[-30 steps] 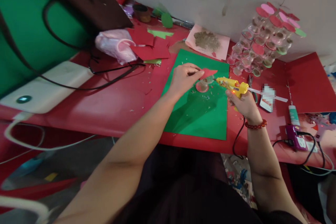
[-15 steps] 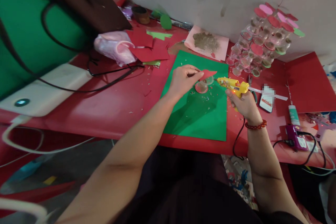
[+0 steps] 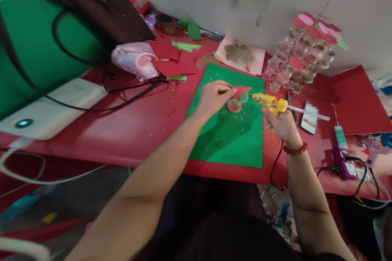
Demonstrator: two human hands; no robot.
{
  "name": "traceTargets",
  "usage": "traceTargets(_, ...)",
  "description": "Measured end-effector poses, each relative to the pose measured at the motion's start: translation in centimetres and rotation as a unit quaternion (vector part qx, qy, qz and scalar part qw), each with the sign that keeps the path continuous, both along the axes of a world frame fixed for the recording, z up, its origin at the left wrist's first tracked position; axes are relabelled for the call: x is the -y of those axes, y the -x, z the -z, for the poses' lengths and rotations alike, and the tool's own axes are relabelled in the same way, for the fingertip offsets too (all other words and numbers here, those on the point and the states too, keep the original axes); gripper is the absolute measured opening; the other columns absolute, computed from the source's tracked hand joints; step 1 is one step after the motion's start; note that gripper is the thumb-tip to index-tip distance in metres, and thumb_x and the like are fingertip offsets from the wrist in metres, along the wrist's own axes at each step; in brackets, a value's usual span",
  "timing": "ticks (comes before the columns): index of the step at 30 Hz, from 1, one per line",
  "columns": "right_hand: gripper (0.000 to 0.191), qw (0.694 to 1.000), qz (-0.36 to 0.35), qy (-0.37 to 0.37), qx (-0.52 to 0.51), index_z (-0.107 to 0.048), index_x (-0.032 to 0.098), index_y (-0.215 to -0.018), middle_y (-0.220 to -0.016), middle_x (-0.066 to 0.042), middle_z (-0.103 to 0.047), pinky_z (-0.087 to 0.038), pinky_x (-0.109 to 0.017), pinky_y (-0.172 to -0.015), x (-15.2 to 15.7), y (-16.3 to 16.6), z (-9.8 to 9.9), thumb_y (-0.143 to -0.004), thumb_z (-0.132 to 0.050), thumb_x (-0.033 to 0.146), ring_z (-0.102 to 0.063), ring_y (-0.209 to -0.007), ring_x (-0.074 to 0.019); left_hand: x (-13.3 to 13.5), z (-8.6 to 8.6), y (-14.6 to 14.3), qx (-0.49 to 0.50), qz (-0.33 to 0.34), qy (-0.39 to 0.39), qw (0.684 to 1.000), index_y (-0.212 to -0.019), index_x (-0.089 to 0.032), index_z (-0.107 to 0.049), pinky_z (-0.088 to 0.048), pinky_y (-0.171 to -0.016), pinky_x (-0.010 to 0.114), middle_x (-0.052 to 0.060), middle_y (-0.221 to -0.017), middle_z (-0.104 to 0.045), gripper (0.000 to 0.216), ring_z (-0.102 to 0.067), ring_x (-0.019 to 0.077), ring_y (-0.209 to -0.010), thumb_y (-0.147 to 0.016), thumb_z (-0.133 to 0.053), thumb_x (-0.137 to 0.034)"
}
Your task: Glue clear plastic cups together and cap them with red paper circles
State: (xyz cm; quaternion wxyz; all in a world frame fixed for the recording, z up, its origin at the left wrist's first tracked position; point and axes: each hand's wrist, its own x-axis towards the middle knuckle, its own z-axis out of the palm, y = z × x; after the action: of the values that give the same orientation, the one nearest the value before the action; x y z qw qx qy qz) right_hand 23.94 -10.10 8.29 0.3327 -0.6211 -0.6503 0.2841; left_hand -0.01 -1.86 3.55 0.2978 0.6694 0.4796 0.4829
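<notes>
Between the thumb and fingers of my left hand point(image 3: 216, 96) is a piece of red paper point(image 3: 241, 90) with a pointed end. Just below it stands a small clear cup point(image 3: 234, 106) with a reddish rim, and a second clear cup point(image 3: 243, 98) adjoins it, partly behind the paper. My right hand point(image 3: 283, 122) is wrapped around a yellow hot glue gun point(image 3: 269, 102), a clear glue stick point(image 3: 309, 112) jutting from its back. The gun's nozzle points left, close to the paper and cups. Under both hands lies a green sheet point(image 3: 235, 142) strewn with small scraps.
Stacked clear cups with coloured discs point(image 3: 303, 57) stand at the back right. Scissors point(image 3: 290, 102), a phone point(image 3: 308, 120) and a purple power adapter point(image 3: 344, 163) are on the right. A white power bank point(image 3: 55, 108), red paper offcuts point(image 3: 179, 63) and a pink cloth point(image 3: 134, 59) lie left.
The view has shifted slightly. The glue gun remains in my right hand beside the red paper, its nozzle a little closer to the paper. My left hand keeps its pinch.
</notes>
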Motion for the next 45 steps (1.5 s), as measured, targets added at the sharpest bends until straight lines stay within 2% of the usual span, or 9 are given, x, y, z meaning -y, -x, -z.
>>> traceTargets(5, 0.051, 1.000, 0.009, 0.002, -0.008, -0.066, 0.021, -0.085, -0.050, 0.006, -0.051, -0.040, -0.027, -0.049, -0.2, 0.2, 0.3, -0.085, -0.062, 0.072, -0.048, -0.047, -0.0101, 0.0, -0.1, -0.1, 0.002, 0.001, 0.006, 1.000, -0.073, -0.023, -0.078, -0.058, -0.090, 0.036, 0.004, -0.094, -0.079, 0.024, -0.073, 0.0199, -0.094, -0.088, -0.074, -0.040)
traceTargets(15, 0.045, 0.999, 0.016, 0.006, -0.027, -0.071, 0.020, -0.103, -0.054, 0.007, -0.054, -0.040, -0.025, -0.049, -0.7, 0.8, 0.4, -0.089, -0.066, 0.062, -0.048, -0.047, -0.0092, 0.0, 0.0, -0.1, 0.011, 0.005, 0.011, 1.000, -0.074, -0.024, -0.080, -0.059, -0.091, 0.036, 0.004, -0.095, -0.080, 0.022, -0.073, 0.0201, -0.095, -0.088, -0.073, -0.041)
traceTargets(20, 0.051, 0.999, 0.018, 0.011, -0.036, -0.072, 0.020, -0.102, -0.054, 0.006, -0.054, -0.040, -0.026, -0.048, -1.0, 1.0, 0.3, -0.086, -0.067, 0.068, -0.049, -0.046, -0.0099, -0.1, 0.0, -0.1, 0.007, 0.002, 0.011, 1.000, -0.072, -0.024, -0.079, -0.059, -0.088, 0.035, 0.004, -0.093, -0.078, 0.025, -0.073, 0.0200, -0.092, -0.088, -0.074, -0.043)
traceTargets(26, 0.053, 0.998, 0.033, 0.018, -0.048, -0.071, 0.019, -0.095, -0.050, 0.006, -0.052, -0.041, -0.026, -0.047, -1.4, 0.9, 1.1, -0.084, -0.066, 0.072, -0.050, -0.046, -0.0107, 0.1, 0.0, -0.2, 0.009, -0.003, 0.006, 1.000, -0.070, -0.024, -0.078, -0.058, -0.086, 0.035, 0.004, -0.092, -0.079, 0.030, -0.073, 0.0203, -0.092, -0.088, -0.072, -0.048)
traceTargets(31, 0.053, 0.998, 0.026, 0.011, -0.063, -0.071, 0.020, -0.099, -0.052, 0.007, -0.053, -0.042, -0.025, -0.046, -1.5, 0.9, 1.5, -0.084, -0.066, 0.071, -0.050, -0.045, -0.0103, 0.1, -0.1, -0.2, 0.004, -0.002, 0.002, 1.000, -0.069, -0.024, -0.077, -0.057, -0.084, 0.034, 0.004, -0.087, -0.078, 0.032, -0.073, 0.0198, -0.089, -0.089, -0.071, -0.049)
traceTargets(36, 0.050, 0.998, 0.048, 0.006, -0.045, -0.069, 0.021, -0.087, -0.052, 0.005, -0.055, -0.042, -0.025, -0.047, -1.5, 0.4, 1.4, -0.085, -0.068, 0.070, -0.051, -0.047, -0.0104, 0.2, -0.2, -0.2, -0.001, -0.002, 0.004, 1.000, -0.068, -0.024, -0.076, -0.058, -0.085, 0.034, 0.004, -0.086, -0.078, 0.032, -0.073, 0.0201, -0.091, -0.089, -0.071, -0.047)
traceTargets(40, 0.053, 0.995, 0.064, 0.009, -0.078, -0.061, 0.022, -0.074, -0.052, 0.005, -0.054, -0.039, -0.025, -0.045, -1.1, 0.0, 1.0, -0.081, -0.068, 0.074, -0.049, -0.045, -0.0089, 0.1, -0.1, -0.1, 0.005, -0.001, 0.008, 1.000, -0.068, -0.025, -0.077, -0.058, -0.086, 0.034, 0.004, -0.087, -0.078, 0.031, -0.073, 0.0206, -0.094, -0.088, -0.072, -0.047)
traceTargets(45, 0.058, 0.991, 0.043, 0.035, -0.120, -0.057, 0.022, -0.068, -0.052, 0.005, -0.053, -0.039, -0.024, -0.043, -0.4, -0.5, 0.2, -0.076, -0.070, 0.079, -0.046, -0.043, -0.0076, -0.1, 0.2, 0.0, 0.008, 0.006, 0.004, 1.000, -0.070, -0.025, -0.078, -0.058, -0.087, 0.034, 0.004, -0.088, -0.079, 0.034, -0.073, 0.0203, -0.093, -0.088, -0.072, -0.053)
